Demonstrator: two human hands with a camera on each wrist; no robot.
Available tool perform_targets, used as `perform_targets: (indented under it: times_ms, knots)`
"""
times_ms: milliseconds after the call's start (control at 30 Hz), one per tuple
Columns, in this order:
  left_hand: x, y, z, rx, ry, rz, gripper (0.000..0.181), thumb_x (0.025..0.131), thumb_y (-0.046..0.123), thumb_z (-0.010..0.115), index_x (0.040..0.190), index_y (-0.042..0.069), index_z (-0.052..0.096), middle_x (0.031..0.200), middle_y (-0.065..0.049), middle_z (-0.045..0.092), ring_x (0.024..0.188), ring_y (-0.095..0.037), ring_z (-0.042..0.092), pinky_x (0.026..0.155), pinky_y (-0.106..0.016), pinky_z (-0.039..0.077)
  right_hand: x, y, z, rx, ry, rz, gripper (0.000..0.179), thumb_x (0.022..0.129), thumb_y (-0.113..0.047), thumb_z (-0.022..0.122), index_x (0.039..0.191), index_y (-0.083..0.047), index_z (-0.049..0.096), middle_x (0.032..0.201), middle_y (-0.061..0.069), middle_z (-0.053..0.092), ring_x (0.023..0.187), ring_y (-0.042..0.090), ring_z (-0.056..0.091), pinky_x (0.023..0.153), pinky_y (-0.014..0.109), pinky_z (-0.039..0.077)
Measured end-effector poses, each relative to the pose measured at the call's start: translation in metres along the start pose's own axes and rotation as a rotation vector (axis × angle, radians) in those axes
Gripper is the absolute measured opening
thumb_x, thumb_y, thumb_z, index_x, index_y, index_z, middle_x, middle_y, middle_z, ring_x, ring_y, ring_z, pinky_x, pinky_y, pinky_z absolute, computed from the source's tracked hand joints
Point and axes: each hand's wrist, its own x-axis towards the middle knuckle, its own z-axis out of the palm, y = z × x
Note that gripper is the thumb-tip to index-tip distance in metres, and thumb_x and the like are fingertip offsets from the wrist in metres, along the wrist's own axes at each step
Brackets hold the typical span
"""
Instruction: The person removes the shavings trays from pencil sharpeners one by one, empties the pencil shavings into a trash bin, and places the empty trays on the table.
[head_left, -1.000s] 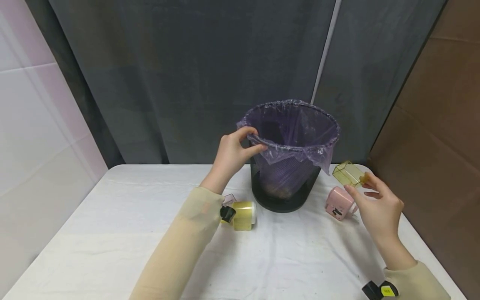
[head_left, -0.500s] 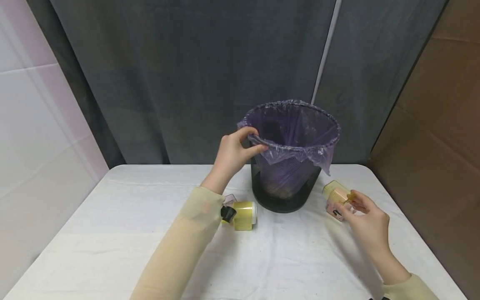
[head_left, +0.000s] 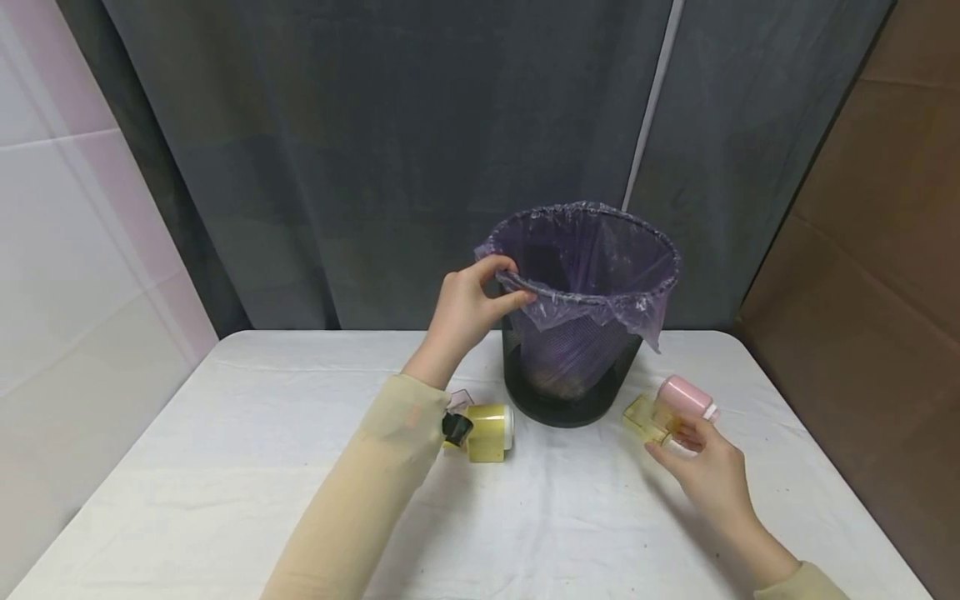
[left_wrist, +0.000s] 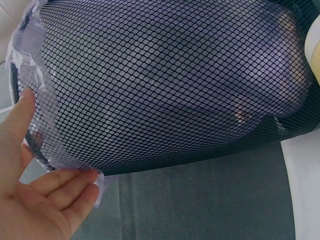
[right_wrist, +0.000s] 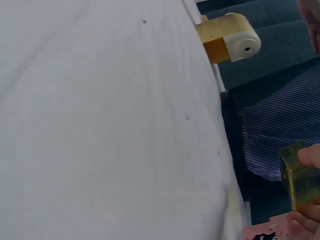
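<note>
A black mesh wastebasket (head_left: 528, 404), lined with a thin purple plastic bag (head_left: 645, 310), stands at the back of the table. My left hand (head_left: 463, 312) pinches its rim at the left, thumb outside over the folded bag; the left wrist view shows the fingers on the rim's other side. To the right of the bin, my right hand (head_left: 708, 475) holds a clear yellow box (head_left: 639, 417) by its near end, just above the cloth. Right behind that box a pink container (head_left: 684, 395) with a white end lies on its side.
A yellow container (head_left: 487, 433) with a white end lies under my left forearm, with a clear pinkish piece (head_left: 461, 400) behind it. White cloth (head_left: 225, 467) covers the table. A dark curtain (head_left: 375, 167) hangs behind, and a brown panel (head_left: 862, 292) borders the right.
My right hand has brought the clear yellow box left and toward me, from behind the pink container to its front left. My left hand stays on the rim.
</note>
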Motion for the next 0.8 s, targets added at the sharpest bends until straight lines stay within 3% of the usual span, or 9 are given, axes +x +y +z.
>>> perform_targets:
  times_ms: [233, 800]
  knots:
    - [0.000, 0.000, 0.000, 0.008, 0.011, 0.021, 0.038, 0.076, 0.029, 0.082, 0.107, 0.011, 0.067, 0.097, 0.000, 0.069, 0.063, -0.016, 0.042, 0.056, -0.031, 0.035, -0.006, 0.010, 0.010, 0.017, -0.067, 0.024, 0.050, 0.073, -0.019, 0.085, 0.111, 0.003, 0.062, 0.100, 0.019, 0.068, 0.091, 0.032, 0.066, 0.078, 0.041, 0.052]
    - [0.000, 0.002, -0.002, 0.008, -0.021, 0.000, 0.039, 0.078, 0.030, 0.081, 0.109, 0.012, 0.065, 0.103, 0.000, 0.068, 0.078, -0.017, 0.051, 0.068, -0.032, 0.042, -0.008, 0.021, 0.020, -0.006, -0.192, 0.059, 0.055, 0.072, -0.016, 0.085, 0.114, 0.008, 0.058, 0.105, 0.026, 0.066, 0.095, 0.037, 0.065, 0.082, 0.044, 0.051]
